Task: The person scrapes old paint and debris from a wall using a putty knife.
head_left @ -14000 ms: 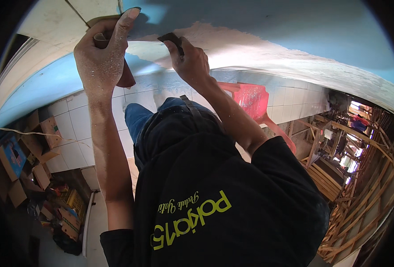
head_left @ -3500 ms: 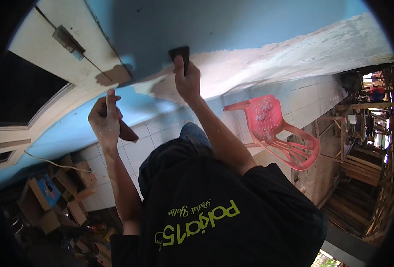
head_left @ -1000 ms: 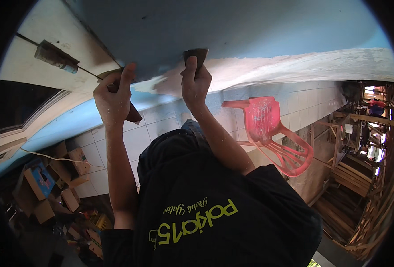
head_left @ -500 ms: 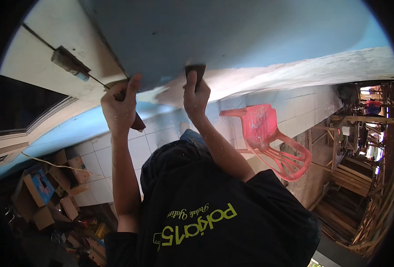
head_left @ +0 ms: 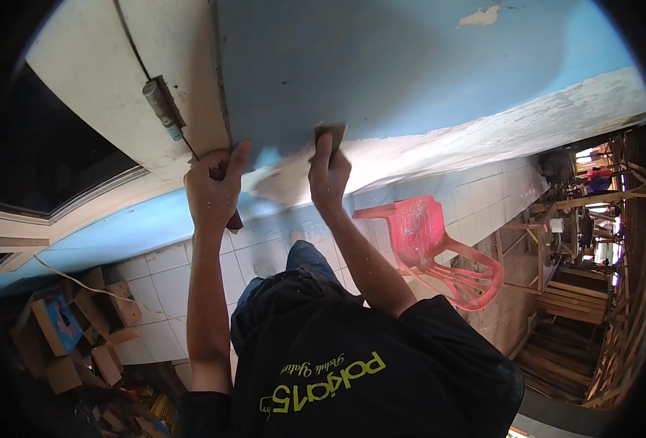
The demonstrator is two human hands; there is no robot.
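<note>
**Two hands at a blue wall, one pressing a sanding pad**

At the far left, cardboard boxes [head_left: 60, 328] lie heaped on the white tiled floor [head_left: 169, 281]. Above them a cream door frame [head_left: 118, 95] carries a metal hinge [head_left: 161, 108]. The left hand [head_left: 213, 191] is closed around a dark brown tool [head_left: 232, 217] whose end sticks out below the fist, thumb raised against the frame's edge. Just to its right, the right hand [head_left: 328, 175] presses a small dark sanding pad [head_left: 330, 133] flat on the blue wall [head_left: 381, 66], fingers curled over the pad's lower edge, right where blue paint meets a scraped whitish band [head_left: 483, 131]. Further right a red plastic chair [head_left: 432, 244] lies tipped on the tiles, with wooden frames [head_left: 578, 292] beyond it.
</note>
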